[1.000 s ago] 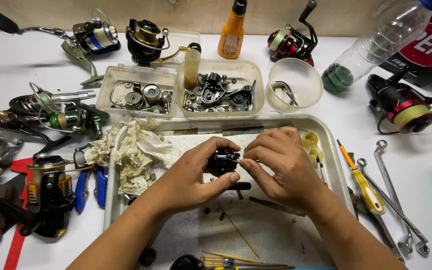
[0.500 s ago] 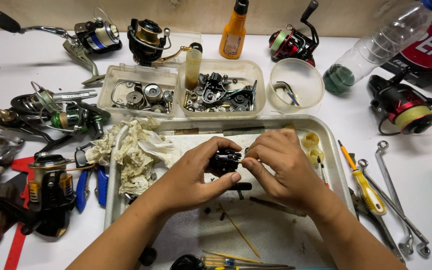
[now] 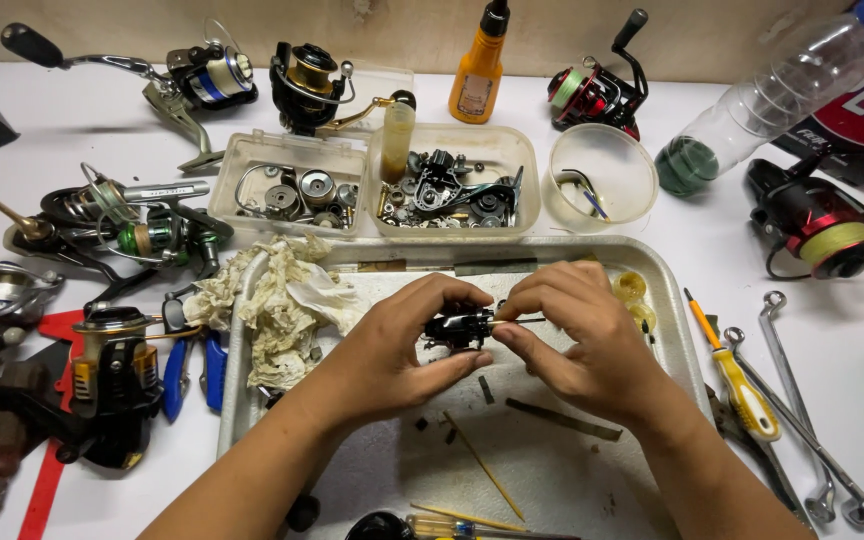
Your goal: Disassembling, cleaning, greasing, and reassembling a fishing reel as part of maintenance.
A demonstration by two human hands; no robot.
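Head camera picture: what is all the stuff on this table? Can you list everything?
Small reel part: 1, black, over the tray, held in both hands.
Tray: 1, white, centre.
Rag: 1, dirty white, tray's left edge.
Parts tubs: 2, clear, behind tray.
Round cup: 1, clear, right of tubs.
Oil bottle: 1, orange, back.
Plastic bottle: 1, clear, back right, lying down.
Fishing reels: several, mixed colours, around the table.
Screwdriver: 1, yellow handle, right of tray.
Wrenches: a few, silver, right.
Pliers: 1, blue handles, left.
Left hand: grips the part.
Right hand: pinches the part's right end.

bare hands (image 3: 392,345), sleeveless forearms
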